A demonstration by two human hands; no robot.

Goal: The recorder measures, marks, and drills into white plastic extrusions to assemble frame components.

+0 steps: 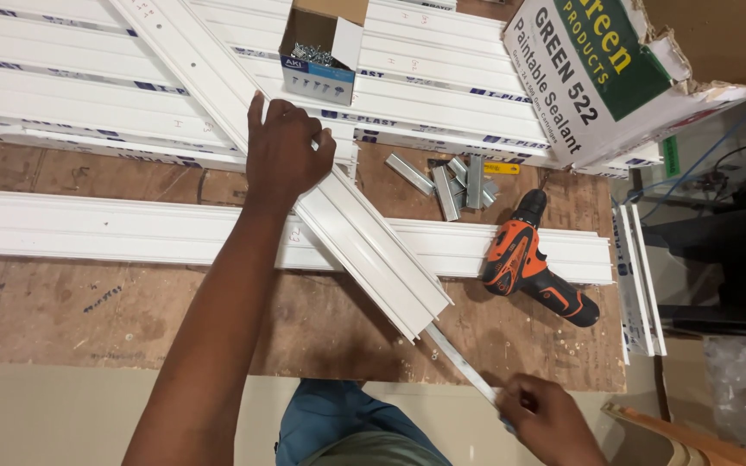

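The left hand [285, 151] presses flat, fingers spread, on a long white plastic channel [347, 220] lying diagonally. The right hand [546, 414] pinches a thin metal strip [459, 362] protruding from its end.

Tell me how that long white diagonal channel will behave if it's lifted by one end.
The white channel is long, thin-walled and hollow, so probably light and likely to sag. The left hand presses it; the right hand pinches a metal strip, which may slide out.

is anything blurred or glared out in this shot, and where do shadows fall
Head view: even, soft light; the white profile under the left hand stays sharp, no harsh glare. The right hand is slightly soft at the frame's bottom. A faint shadow lies beside the orange drill.
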